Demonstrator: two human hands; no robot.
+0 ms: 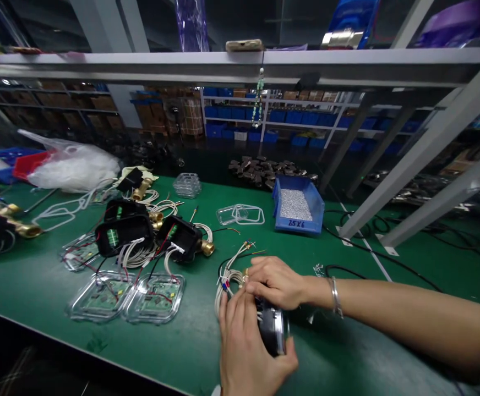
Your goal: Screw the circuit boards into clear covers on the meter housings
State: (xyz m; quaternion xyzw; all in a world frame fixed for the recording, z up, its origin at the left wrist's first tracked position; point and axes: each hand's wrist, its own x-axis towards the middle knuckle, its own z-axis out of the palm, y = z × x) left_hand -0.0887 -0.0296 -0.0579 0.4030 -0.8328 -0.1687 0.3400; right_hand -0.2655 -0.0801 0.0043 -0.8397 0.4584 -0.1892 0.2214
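Note:
A black device with a clear cover (pixel 272 330) stands tilted on the green table between both hands. My left hand (pixel 248 346) is wrapped round its near side, thumb at the cover's edge. My right hand (pixel 275 281), with a bracelet at the wrist, curls over the device's top; its fingertips are partly hidden. A coiled white cable bundle (pixel 220 291) with small red and blue ends lies left of the device. Further left, open black housings (pixel 126 234) with brass fittings are wired to clear covers holding circuit boards (pixel 155 297).
A blue bin of small silvery parts (pixel 298 203) is behind the hands, beside white gaskets (pixel 250 215) and stacked clear covers (pixel 187 185). Dark metal parts (pixel 260 170) lie further back. A shelf beam (pixel 161 59) crosses above; slanted metal legs (pixel 421 148) stand at right.

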